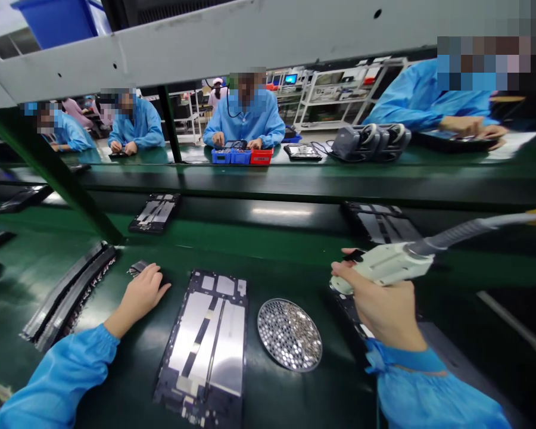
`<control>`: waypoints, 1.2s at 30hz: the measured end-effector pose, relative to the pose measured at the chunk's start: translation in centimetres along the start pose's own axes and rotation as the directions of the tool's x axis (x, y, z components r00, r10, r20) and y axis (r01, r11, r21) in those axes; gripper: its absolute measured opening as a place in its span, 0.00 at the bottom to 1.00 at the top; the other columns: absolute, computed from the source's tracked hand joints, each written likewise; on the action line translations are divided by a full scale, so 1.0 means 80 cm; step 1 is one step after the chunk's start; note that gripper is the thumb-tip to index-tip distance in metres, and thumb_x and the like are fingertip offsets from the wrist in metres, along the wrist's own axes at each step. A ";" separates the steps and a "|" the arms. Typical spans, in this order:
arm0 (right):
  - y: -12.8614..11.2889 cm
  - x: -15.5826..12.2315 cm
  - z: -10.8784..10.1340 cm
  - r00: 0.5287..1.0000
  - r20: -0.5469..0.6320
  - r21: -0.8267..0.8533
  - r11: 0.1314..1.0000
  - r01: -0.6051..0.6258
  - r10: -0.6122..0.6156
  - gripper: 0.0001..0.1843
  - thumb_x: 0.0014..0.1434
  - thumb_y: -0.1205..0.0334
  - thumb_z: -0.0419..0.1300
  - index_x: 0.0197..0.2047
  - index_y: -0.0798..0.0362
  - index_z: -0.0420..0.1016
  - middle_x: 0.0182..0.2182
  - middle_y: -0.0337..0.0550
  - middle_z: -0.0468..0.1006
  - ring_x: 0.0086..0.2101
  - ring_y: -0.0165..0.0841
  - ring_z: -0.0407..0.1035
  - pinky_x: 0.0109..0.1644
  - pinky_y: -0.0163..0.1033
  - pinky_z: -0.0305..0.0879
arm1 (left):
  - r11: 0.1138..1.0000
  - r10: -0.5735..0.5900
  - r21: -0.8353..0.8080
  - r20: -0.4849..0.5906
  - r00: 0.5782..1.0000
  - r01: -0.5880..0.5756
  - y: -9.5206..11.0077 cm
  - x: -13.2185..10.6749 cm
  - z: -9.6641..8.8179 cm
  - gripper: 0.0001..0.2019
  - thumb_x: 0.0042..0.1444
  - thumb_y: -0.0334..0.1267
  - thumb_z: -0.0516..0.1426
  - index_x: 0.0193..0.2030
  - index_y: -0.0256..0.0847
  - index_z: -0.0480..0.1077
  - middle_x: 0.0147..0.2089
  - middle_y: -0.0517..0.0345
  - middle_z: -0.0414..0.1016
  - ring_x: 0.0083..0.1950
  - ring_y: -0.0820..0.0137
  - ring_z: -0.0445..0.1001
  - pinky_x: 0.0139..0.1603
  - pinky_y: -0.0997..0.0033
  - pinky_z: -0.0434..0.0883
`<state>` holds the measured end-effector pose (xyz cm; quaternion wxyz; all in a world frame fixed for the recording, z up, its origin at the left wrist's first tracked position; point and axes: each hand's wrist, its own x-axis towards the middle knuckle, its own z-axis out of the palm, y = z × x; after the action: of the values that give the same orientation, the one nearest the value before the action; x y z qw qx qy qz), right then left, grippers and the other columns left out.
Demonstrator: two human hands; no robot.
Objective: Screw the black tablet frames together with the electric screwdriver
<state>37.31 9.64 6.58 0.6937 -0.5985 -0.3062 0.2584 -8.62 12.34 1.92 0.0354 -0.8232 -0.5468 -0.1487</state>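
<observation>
A dark device frame with silver metal panels [205,342] lies on the green bench in front of me. My left hand [140,295] rests just left of its top corner, fingers curled over a small dark part [139,268] on the bench. My right hand [377,301] is closed round a cream electric screwdriver [386,265] with a grey hose running off to the right. It is held over another dark frame [348,301] that my hand mostly hides. A round perforated screw tray [289,335] full of tiny screws sits between the two frames.
A stack of dark frames [67,295] lies at the left. More frames [155,212] [382,223] sit on the belt beyond. A green post [53,170] slants up at left. Workers in blue coats sit across, with blue and red parts bins [242,156].
</observation>
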 end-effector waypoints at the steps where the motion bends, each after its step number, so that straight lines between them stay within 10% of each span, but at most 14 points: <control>1: 0.000 0.000 0.000 1.000 0.006 -0.001 1.000 0.007 -0.007 0.22 0.36 0.58 0.75 0.37 0.51 0.80 0.28 0.37 0.77 0.29 0.31 0.70 0.32 0.37 0.68 | 1.000 0.008 -0.020 0.002 1.000 -0.008 -0.003 0.002 0.002 0.15 0.68 0.49 0.49 0.38 0.41 0.68 0.56 0.37 0.76 0.66 0.49 0.70 0.66 0.48 0.69; 9: -0.002 0.000 0.000 0.998 0.030 -0.002 0.998 0.059 -0.059 0.20 0.38 0.58 0.75 0.38 0.50 0.81 0.27 0.37 0.76 0.27 0.32 0.70 0.31 0.39 0.69 | 0.973 0.022 -0.229 0.004 1.000 -0.020 -0.026 0.035 -0.037 0.30 0.64 0.63 0.45 0.35 0.40 0.75 0.54 0.39 0.79 0.57 0.50 0.77 0.60 0.47 0.74; 14: -0.005 -0.004 0.003 0.997 0.037 0.007 0.997 0.071 -0.071 0.19 0.38 0.59 0.74 0.37 0.50 0.80 0.26 0.36 0.75 0.27 0.31 0.69 0.30 0.38 0.68 | 0.914 -0.010 -0.403 0.054 0.998 0.031 0.050 0.062 -0.065 0.19 0.65 0.53 0.53 0.38 0.42 0.79 0.50 0.50 0.80 0.46 0.63 0.80 0.46 0.65 0.79; 22: -0.007 -0.008 0.001 0.997 0.054 -0.018 0.998 0.064 -0.063 0.20 0.39 0.59 0.75 0.37 0.52 0.80 0.27 0.36 0.75 0.28 0.31 0.70 0.32 0.39 0.68 | 0.759 0.177 -0.645 0.073 0.981 -0.089 0.180 0.118 0.022 0.09 0.59 0.33 0.59 0.46 0.37 0.77 0.40 0.55 0.80 0.33 0.73 0.79 0.34 0.76 0.78; 36: -0.005 -0.014 -0.004 0.996 0.087 -0.140 0.990 0.026 -0.014 0.18 0.45 0.57 0.74 0.41 0.47 0.79 0.29 0.35 0.76 0.31 0.32 0.71 0.39 0.42 0.70 | 0.652 0.627 -0.454 -0.127 0.768 -0.607 0.179 0.119 0.046 0.14 0.69 0.31 0.50 0.42 0.34 0.79 0.48 0.44 0.80 0.50 0.61 0.77 0.50 0.60 0.79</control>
<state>36.81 8.55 6.79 0.6385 -0.6313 -0.3592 0.2544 8.62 15.89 2.60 -0.1280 -0.9453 -0.1819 -0.2385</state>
